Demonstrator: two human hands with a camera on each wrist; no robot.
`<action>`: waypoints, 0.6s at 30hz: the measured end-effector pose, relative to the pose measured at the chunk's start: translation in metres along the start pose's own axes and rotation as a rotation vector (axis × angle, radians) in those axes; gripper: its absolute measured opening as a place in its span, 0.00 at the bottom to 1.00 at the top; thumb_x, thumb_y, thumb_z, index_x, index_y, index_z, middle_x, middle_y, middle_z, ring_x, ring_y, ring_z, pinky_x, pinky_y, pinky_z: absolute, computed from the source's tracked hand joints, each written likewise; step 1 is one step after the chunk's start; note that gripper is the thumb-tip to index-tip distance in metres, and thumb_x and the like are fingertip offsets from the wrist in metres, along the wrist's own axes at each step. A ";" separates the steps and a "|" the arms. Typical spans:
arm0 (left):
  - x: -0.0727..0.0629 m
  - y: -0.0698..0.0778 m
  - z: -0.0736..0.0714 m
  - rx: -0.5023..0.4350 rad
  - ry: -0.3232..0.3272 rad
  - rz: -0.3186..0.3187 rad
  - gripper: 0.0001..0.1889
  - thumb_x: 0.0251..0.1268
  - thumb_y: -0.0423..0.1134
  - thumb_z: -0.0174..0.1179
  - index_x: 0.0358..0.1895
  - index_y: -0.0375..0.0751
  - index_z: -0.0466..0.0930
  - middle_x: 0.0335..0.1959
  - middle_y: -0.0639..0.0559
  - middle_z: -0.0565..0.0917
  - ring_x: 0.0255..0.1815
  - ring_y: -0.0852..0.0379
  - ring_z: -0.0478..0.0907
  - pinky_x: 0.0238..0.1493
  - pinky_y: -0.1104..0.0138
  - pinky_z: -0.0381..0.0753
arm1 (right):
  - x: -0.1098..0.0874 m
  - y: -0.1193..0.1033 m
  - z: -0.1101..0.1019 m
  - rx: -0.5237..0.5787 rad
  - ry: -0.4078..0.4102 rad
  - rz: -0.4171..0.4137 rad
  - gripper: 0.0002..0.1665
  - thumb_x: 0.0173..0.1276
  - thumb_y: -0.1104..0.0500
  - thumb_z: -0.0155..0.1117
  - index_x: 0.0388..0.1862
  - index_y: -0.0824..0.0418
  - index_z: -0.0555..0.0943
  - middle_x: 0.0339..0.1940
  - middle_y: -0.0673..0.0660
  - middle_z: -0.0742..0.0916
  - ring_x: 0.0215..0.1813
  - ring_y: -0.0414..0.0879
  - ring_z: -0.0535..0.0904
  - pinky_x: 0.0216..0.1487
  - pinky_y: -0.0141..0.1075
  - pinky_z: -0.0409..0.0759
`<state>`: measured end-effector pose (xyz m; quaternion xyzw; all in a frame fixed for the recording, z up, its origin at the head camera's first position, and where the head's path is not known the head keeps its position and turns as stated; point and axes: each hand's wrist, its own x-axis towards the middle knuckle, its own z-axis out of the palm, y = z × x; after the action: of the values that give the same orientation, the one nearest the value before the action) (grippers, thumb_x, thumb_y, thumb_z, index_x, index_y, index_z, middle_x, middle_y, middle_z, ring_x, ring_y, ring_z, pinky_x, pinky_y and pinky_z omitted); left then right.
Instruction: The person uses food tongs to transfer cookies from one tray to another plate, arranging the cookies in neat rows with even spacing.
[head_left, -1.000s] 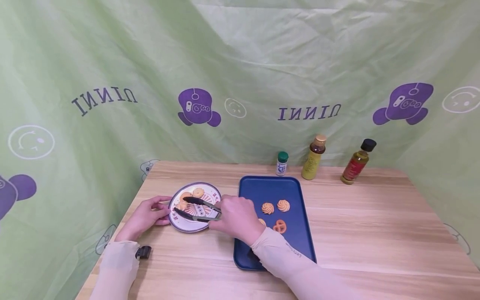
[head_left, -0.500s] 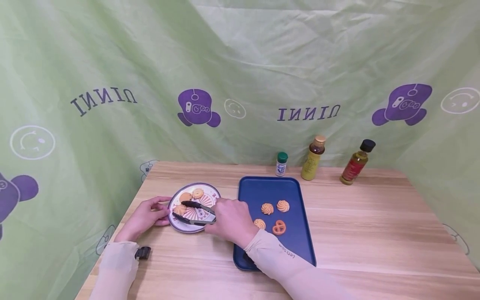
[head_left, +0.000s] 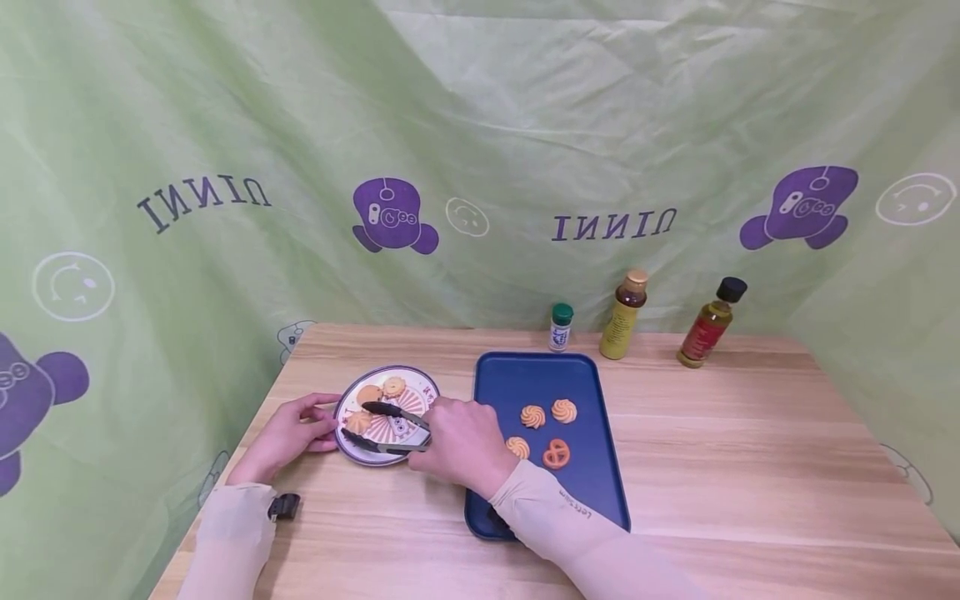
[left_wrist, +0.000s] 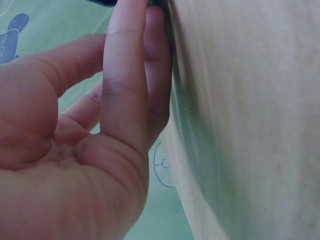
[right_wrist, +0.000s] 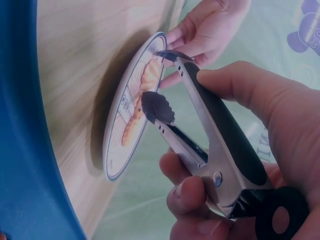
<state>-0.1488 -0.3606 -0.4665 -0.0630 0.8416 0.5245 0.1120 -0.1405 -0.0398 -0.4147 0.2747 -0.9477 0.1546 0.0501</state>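
Observation:
My right hand [head_left: 468,446] grips a pair of black-and-steel tongs [right_wrist: 220,130]. Their tips stand apart over the white plate [head_left: 405,450], on either side of a ridged cookie [head_left: 357,422] lying there. Beyond it on the plate are a smooth round cookie [head_left: 368,395] and a small ring-shaped cookie [head_left: 393,387]. At the plate's left rim is my left hand [head_left: 292,433], its fingertips touching the edge. In the left wrist view the fingers [left_wrist: 125,75] are nearly straight, close to the tabletop.
A blue tray [head_left: 536,375] right of the plate carries swirl cookies [head_left: 564,411] and a pretzel-shaped cookie [head_left: 557,454]; my right forearm crosses it. Behind stand a green-capped shaker [head_left: 560,327], a yellow-labelled bottle [head_left: 623,317] and a red-labelled bottle [head_left: 709,325].
The tongs have shifted slightly left and toward me, and their tips have spread a little. The ridged cookie between them now lies lower on the plate. My left hand stays at the rim.

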 end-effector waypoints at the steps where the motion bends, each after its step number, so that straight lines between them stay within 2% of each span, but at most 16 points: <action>1: 0.000 0.000 0.000 0.004 0.001 0.003 0.29 0.84 0.23 0.57 0.82 0.23 0.66 0.53 0.34 0.81 0.39 0.57 0.90 0.46 0.63 1.00 | 0.000 0.000 0.000 0.001 0.002 -0.001 0.23 0.57 0.36 0.85 0.24 0.46 0.82 0.28 0.43 0.83 0.25 0.40 0.73 0.18 0.37 0.66; 18: -0.001 0.001 0.000 -0.020 -0.005 0.000 0.29 0.83 0.22 0.57 0.82 0.22 0.66 0.52 0.34 0.80 0.39 0.56 0.90 0.46 0.63 1.00 | -0.012 0.011 -0.008 0.043 -0.020 0.003 0.17 0.59 0.39 0.83 0.35 0.50 0.93 0.31 0.44 0.84 0.26 0.40 0.73 0.18 0.35 0.66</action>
<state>-0.1478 -0.3597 -0.4651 -0.0630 0.8360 0.5331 0.1136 -0.1358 -0.0223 -0.4125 0.2757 -0.9451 0.1720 0.0344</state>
